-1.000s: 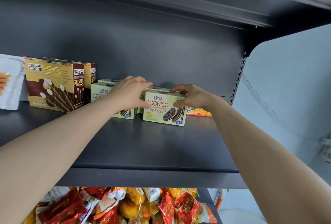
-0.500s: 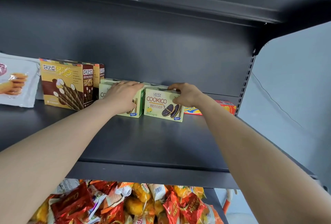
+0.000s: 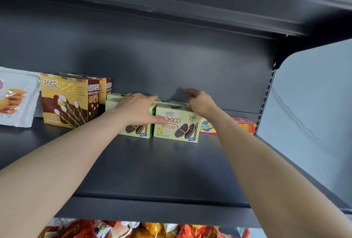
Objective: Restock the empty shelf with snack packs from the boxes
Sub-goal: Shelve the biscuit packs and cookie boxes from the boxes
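Dark-grey metal shelf (image 3: 171, 171), viewed from the front, both arms reaching in. Two pale-green Cookico cartons stand upright near the back panel, faces forward, side by side and touching: left green box (image 3: 138, 131), right green box (image 3: 179, 125). Rear green cartons (image 3: 112, 98) sit behind them; count unclear.

Left hand (image 3: 136, 109) lies flat over the top of the left green box, fingers straight and close together, thumb reaching across onto the face of the right green box. Right hand (image 3: 199, 100) is at the top right rear corner of the right green box, fingers loosely curled, gripping nothing; cannot tell whether it touches the carton.

Left of the green pair: brown-and-gold egg-roll boxes (image 3: 66, 100), upright, then a white biscuit pouch (image 3: 17, 100) at the frame edge. Right of the pair: an orange-red box (image 3: 245, 125), low, partly behind the right forearm. Below the shelf edge: red and yellow snack packs (image 3: 152, 230) in a heap.
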Demonstrator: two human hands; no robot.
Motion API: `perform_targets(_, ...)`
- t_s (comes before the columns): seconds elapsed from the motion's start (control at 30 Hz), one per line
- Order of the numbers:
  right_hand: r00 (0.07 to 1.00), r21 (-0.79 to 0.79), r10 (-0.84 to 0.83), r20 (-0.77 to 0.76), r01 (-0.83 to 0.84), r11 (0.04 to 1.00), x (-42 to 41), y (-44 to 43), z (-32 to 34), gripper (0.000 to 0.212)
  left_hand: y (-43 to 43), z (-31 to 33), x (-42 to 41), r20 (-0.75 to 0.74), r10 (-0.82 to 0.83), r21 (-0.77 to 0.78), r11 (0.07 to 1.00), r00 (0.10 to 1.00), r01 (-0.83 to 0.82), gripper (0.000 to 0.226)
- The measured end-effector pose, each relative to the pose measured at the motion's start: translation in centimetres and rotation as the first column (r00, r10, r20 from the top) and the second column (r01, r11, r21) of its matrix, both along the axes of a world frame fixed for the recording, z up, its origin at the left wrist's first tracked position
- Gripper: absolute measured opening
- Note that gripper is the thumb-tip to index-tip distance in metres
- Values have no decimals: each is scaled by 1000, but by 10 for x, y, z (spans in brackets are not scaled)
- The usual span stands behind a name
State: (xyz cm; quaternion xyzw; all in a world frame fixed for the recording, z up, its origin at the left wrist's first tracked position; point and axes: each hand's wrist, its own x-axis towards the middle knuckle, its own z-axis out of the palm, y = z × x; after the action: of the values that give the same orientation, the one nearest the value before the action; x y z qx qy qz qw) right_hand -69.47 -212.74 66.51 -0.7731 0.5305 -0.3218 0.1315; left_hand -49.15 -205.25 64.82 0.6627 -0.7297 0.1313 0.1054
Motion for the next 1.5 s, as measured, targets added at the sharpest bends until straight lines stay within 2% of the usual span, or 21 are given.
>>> perform_targets(0.1, 992, 114, -89, -94, 99, 988, -21, -15, -2, 39, -9, 7, -8, -12, -10, 50, 999, 1000, 11, 120)
perform_targets(0.2, 982, 278, -108, -155, 149, 949, -34, -16, -11, 76, -20, 7, -16, 43, 4, 109, 994, 999, -9, 114)
perform_targets(0.37, 968, 241, -172, -184, 214, 947, -47, -21, -20, 84, -31, 2, -25, 159, 17, 67, 997, 987, -28, 101)
perform_targets(0.63, 947, 194, -256, -196, 293, 936, -69, -31, -20, 78, -35, 2, -33, 134, 47, 63, 996, 990, -56, 106)
perform_targets(0.7, 970, 125, -201, -140, 218, 968, -56, -30, -14, 70, -32, 3, -30, 90, 42, 84, 995, 995, -50, 111)
perform_targets(0.8, 998, 135, 52, 27, -55, 989, -24, -16, -2, 70, -24, 8, -15, 26, 68, 83, 994, 997, -70, 122)
perform_targets(0.83, 992, 145, 127, -14, -124, 982, -13, -10, 2, 73, -22, 10, -8, 25, 85, 78, 993, 996, -87, 125)
perform_targets(0.9, 953, 162, 218, -208, -187, 969, 9, -2, 6, 71, -20, 13, 6, 12, 122, 92, 988, 993, -122, 118)
perform_targets(1.0, 894, 185, 247, -373, -190, 964, 25, 0, 7, 65, -20, 14, 19, 1, 126, 131, 983, 992, -125, 103)
perform_targets(1.1, 885, 151, 214, -413, -165, 975, 21, -4, 8, 60, -22, 14, 17, 17, 108, 133, 985, 994, -110, 93)
perform_targets(1.3, 889, 173, 157, -431, -90, 981, 12, -11, 10, 54, -18, 15, 11, 86, 68, 153, 985, 994, -81, 111)
perform_targets(1.37, 881, 141, 121, -457, -62, 988, 13, -11, 11, 59, -17, 14, 8, 98, 54, 134, 989, 994, -67, 106)
perform_targets(1.43, 860, 85, 43, -508, 0, 996, 15, -9, 13, 63, -17, 13, 5, 56, 35, 139, 989, 998, -43, 102)
perform_targets(1.5, 846, -5, -45, -531, 51, 999, 17, -4, 12, 59, -17, 10, 5, -17, 7, 157, 988, 1000, -4, 114)
